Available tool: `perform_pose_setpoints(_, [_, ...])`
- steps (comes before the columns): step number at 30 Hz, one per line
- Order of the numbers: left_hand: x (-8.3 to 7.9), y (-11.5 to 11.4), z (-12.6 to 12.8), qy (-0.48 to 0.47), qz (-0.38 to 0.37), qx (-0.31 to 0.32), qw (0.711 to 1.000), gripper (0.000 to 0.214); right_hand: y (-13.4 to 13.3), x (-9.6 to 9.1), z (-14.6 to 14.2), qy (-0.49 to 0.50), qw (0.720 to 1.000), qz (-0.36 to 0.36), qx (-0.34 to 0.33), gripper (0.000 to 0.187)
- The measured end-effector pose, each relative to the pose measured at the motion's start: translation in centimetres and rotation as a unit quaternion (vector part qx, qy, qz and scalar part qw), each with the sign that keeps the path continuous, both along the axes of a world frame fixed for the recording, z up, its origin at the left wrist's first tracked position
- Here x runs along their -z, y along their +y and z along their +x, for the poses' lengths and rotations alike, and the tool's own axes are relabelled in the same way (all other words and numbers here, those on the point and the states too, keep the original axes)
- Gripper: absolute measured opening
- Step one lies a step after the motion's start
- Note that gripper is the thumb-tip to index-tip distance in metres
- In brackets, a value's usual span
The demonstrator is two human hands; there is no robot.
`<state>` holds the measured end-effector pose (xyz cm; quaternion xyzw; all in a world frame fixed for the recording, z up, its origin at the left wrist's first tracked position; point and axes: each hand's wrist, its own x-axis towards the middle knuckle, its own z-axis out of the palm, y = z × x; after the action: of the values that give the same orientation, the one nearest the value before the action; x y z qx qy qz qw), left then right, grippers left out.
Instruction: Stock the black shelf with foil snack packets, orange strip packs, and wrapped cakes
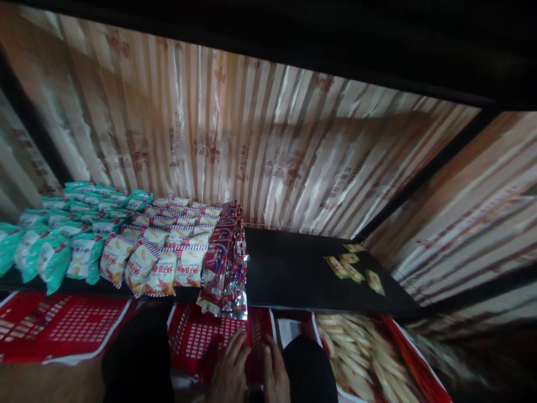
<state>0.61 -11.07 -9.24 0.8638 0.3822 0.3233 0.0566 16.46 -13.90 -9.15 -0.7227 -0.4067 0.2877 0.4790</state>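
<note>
Nearest the camera, at 6 o'clock, the person's left hand (230,366) and right hand (276,372) sit side by side, a gap between them, over the middle red basket (195,344). Their fingers point away from the body, slightly bent; blur hides whether they pinch the basket or merely rest on it. Dark-clad knees (310,369) flank the hands. Just beyond the fingertips, at 7 o'clock, maroon packets (218,254) overhang the front edge of a black shelf (285,274). White snack bags (188,266) stand in rows beside them at 8 o'clock, with turquoise bags (84,254) farther out toward 9. Small yellow packets (352,271) lie loose at 4 o'clock. Another red basket (88,324) is at 8, and long pale packs (352,352) fill a container at 5.
</note>
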Motion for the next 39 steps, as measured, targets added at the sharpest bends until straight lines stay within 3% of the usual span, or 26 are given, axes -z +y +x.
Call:
perform_pose_setpoints(3, [2.3,0.1,-0.2,0.025,0.032,-0.023,0.999,0.036,-0.2,2.0,0.2,-0.013,0.999,-0.019,-0.040,0.066])
perform_pose_setpoints(6, [6.2,-0.2,0.1,0.024,0.111,-0.042,0.993,0.033,-0.5,3.9,0.4,-0.044,0.996,-0.017,-0.071,0.066])
perform_pose_setpoints(9, [9.7,-0.5,0.5,0.023,0.131,-0.053,0.990,0.032,-0.9,5.2,0.4,-0.073,0.992,-0.024,-0.105,0.063])
perform_pose_setpoints(12, [11.5,-0.7,0.3,0.031,0.133,-0.056,0.989,0.031,-1.1,5.4,0.1,-0.086,0.988,-0.028,-0.129,0.056])
perform_pose_setpoints(16, [11.5,-1.0,-0.8,0.039,0.162,-0.034,0.986,0.028,-1.1,5.0,-0.4,-0.107,0.981,-0.021,-0.162,0.046])
perform_pose_setpoints(21, [11.3,-1.9,-1.3,0.058,0.160,-0.056,0.984,0.023,-1.1,4.8,-0.6,-0.116,0.973,-0.002,-0.201,0.042])
perform_pose_setpoints(25, [11.2,-2.5,-0.6,0.004,0.157,-0.119,0.980,0.027,-1.4,4.6,-0.8,-0.122,0.973,0.007,-0.194,0.043])
perform_pose_setpoints(33, [10.2,-3.8,-0.4,0.049,0.000,-0.161,0.986,0.038,-2.7,5.0,-1.6,-0.151,0.965,-0.004,-0.216,0.042])
perform_pose_setpoints(39, [7.9,-4.1,-0.4,0.092,-0.142,-0.155,0.973,0.038,-2.7,4.2,-2.3,-0.159,0.964,-0.012,-0.211,0.045])
